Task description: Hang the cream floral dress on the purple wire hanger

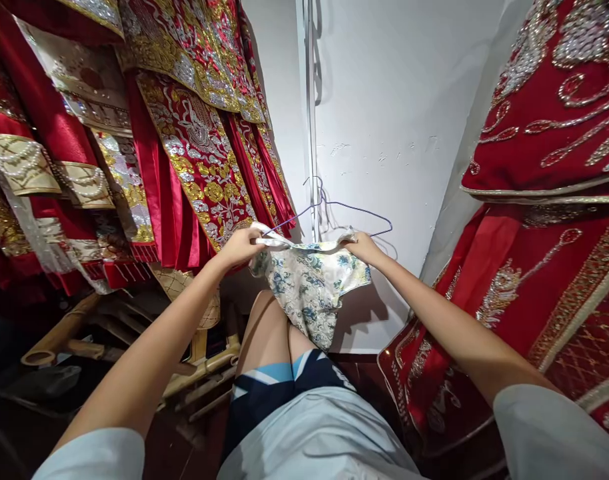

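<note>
A white garment with blue and green flowers (309,283) hangs between my two hands, in the middle of the view. My left hand (242,248) pinches its upper left edge. At the upper right edge, my right hand (362,248) grips the cloth. A thin purple wire hanger (357,208) rises out of the garment's opening, its hook up near a white vertical rail. The hanger's right arm sticks out past the cloth above my right hand. Its left arm runs down into the fabric by my left hand.
Red garments with gold and silver embroidery (199,147) hang at the left. More red beaded garments (549,133) hang at the right. A bamboo frame (204,377) stands low on the left, beside my legs. Ahead are a white wall (394,113) and the vertical rail (312,120).
</note>
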Available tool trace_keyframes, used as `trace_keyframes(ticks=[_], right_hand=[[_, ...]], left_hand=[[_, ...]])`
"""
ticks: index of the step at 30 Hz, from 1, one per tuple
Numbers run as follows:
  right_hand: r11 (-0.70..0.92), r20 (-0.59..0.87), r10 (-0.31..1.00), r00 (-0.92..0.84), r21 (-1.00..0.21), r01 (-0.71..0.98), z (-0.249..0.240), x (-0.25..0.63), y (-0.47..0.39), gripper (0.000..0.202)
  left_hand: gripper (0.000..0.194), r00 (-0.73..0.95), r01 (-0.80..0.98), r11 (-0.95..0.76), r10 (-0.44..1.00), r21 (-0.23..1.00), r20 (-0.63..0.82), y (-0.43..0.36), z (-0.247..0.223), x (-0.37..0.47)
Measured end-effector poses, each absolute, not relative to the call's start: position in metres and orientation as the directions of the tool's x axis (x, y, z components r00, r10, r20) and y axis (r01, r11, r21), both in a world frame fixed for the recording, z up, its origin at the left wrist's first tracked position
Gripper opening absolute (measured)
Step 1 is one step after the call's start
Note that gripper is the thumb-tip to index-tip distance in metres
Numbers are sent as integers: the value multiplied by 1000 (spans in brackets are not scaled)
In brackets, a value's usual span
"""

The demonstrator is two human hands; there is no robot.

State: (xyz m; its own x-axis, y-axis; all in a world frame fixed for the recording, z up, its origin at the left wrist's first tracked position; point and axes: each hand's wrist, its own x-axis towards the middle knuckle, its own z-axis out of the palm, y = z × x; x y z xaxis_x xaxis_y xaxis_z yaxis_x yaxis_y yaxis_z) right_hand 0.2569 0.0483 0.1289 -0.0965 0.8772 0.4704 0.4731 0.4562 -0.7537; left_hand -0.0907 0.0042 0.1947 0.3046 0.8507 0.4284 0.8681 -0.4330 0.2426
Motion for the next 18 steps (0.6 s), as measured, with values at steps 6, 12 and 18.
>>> trace_keyframes(ticks=[6, 12, 18], right_hand=[[477, 458, 875, -153, -767, 430, 121, 229, 37, 11], [541, 463, 839, -285, -764, 350, 125, 223, 23, 11], [542, 437, 826, -356, -788, 292, 140, 232, 11, 34]], left_hand=[[13, 316, 784, -545, 763, 297, 564, 13, 228, -68], [54, 280, 827, -487, 790, 281, 546, 40, 222, -43], [32, 185, 863, -412, 796, 293, 576, 55, 215, -20]])
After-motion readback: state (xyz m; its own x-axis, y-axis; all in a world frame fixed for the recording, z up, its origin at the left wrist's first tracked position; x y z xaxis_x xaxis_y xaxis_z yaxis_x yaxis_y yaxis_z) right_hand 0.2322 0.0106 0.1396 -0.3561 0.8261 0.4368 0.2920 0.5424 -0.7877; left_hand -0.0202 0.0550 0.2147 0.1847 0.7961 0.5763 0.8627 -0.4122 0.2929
